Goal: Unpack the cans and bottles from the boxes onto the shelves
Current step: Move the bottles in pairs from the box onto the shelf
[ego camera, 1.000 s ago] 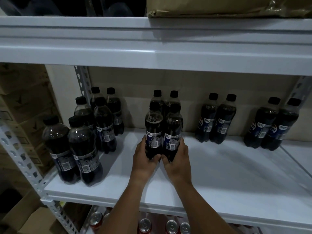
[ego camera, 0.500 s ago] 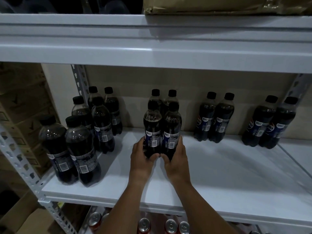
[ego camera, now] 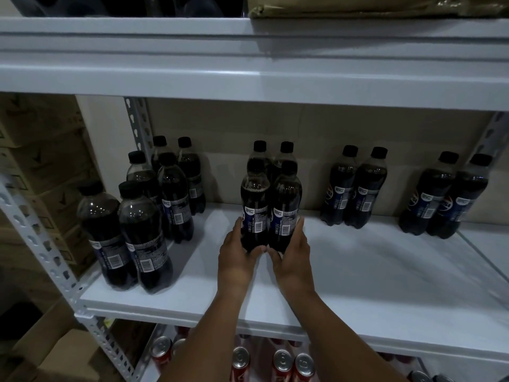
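Observation:
Two dark cola bottles with black caps stand side by side on the white middle shelf (ego camera: 358, 285). My left hand (ego camera: 237, 260) grips the base of the left bottle (ego camera: 254, 205). My right hand (ego camera: 292, 257) grips the base of the right bottle (ego camera: 285, 208). Both bottles are upright, just in front of another pair (ego camera: 272, 155) at the back of the shelf.
More cola bottles stand in groups: several at the left (ego camera: 137, 230), a pair at centre right (ego camera: 355, 188), a pair at far right (ego camera: 443, 197). Red cans (ego camera: 281, 365) fill the shelf below. Cardboard boxes (ego camera: 41, 175) stack at the left, past the perforated upright (ego camera: 35, 244).
Both hands have slid the two bottles slightly further back on the shelf, toward the rear pair. The grip looks the same.

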`<state>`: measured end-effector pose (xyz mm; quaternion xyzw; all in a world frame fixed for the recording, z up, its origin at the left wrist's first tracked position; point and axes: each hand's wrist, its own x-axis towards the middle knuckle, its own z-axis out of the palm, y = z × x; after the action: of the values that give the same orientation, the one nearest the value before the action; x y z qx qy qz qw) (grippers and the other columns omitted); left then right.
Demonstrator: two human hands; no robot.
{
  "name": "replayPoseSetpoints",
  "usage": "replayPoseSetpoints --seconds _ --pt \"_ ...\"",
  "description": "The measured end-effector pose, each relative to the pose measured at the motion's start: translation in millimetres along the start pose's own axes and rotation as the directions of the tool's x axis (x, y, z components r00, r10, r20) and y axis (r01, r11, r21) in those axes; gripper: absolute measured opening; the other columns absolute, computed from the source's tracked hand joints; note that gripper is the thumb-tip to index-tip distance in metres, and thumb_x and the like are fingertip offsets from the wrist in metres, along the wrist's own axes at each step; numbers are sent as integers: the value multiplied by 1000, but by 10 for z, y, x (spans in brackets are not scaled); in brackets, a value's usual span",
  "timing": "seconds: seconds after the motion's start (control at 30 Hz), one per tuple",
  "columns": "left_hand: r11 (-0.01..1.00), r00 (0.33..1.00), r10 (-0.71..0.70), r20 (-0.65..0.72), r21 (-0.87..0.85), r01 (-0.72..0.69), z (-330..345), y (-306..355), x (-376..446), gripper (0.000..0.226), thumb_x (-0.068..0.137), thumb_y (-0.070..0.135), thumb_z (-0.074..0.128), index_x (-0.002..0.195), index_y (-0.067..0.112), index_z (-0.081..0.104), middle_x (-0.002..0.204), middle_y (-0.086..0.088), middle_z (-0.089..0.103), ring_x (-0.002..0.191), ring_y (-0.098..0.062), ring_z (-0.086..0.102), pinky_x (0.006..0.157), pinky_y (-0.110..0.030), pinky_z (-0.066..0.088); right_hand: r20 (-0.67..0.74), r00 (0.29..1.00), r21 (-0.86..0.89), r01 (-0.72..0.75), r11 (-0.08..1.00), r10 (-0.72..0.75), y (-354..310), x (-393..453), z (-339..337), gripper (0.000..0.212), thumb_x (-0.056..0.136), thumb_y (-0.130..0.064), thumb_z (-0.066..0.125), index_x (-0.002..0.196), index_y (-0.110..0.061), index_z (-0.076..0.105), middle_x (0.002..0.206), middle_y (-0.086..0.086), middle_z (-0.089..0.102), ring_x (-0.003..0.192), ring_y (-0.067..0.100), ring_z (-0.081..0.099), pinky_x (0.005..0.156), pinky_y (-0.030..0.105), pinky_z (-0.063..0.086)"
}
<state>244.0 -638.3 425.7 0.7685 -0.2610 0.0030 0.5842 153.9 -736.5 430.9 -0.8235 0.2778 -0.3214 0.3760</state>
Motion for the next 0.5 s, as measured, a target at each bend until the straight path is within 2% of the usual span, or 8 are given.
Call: replayPoseSetpoints --seconds 0.07,0.13,0.23,0.3,0.37,0.43,0.5 --pt "1000 1000 -23 -13 -3 23 -17 21 -65 87 81 25 87 153 29 38 131 5 61 118 -13 62 98 -26 52 33 999 -18 -27 999 27 9 -89 -69 101 96 -30 66 161 -20 -10 162 12 20 148 28 23 117 39 34" --pt "999 998 -39 -49 13 39 -52 47 -170 88 82 21 87 155 17 38 128 1 58 116 -15 59 89 -15 45 62 997 -24 -42 999 44 40 -206 -143 99 98 -25 64 160 -20 -12 162 11 17 148 28 21 117 38 32" --pt "996 997 -11 -80 91 19 -131 105 -391 72 83 12 84 146 8 48 120 -10 63 108 -24 62 87 -20 44 83 996 -71 -9 997 15 63 -397 -248 95 98 -22 64 161 -15 -7 154 15 29 140 29 30 112 35 34" --pt "996 996 -59 -63 60 62 -168 179 -589 60 84 12 83 138 11 55 115 -5 65 102 -19 64 84 -16 45 102 995 -95 -10 995 20 63 -533 -327 93 97 -23 65 161 -13 -3 148 15 37 134 29 38 107 31 39" --pt "997 996 -81 -29 1 82 -204 290 -820 46 84 16 83 125 16 62 105 1 67 91 -13 66 79 -10 48 99 995 -73 -4 997 11 34 -726 -429 90 96 -23 66 161 -15 4 139 10 45 120 21 50 96 23 42" --pt "996 998 -49 44 -75 52 -247 427 -1107 33 87 16 81 116 20 66 92 5 70 84 -8 67 78 -13 53 66 998 -14 22 1000 -21 6 -976 -542 81 96 -22 66 160 -19 17 123 1 51 98 9 53 85 15 41" --pt "988 994 10 109 -151 7 -275 526 -1427 29 91 14 77 115 26 67 89 6 71 88 -7 68 81 -18 55 18 996 56 81 995 -82 20 -1261 -632 65 96 -20 66 153 -23 34 107 -5 54 87 6 54 78 9 41"
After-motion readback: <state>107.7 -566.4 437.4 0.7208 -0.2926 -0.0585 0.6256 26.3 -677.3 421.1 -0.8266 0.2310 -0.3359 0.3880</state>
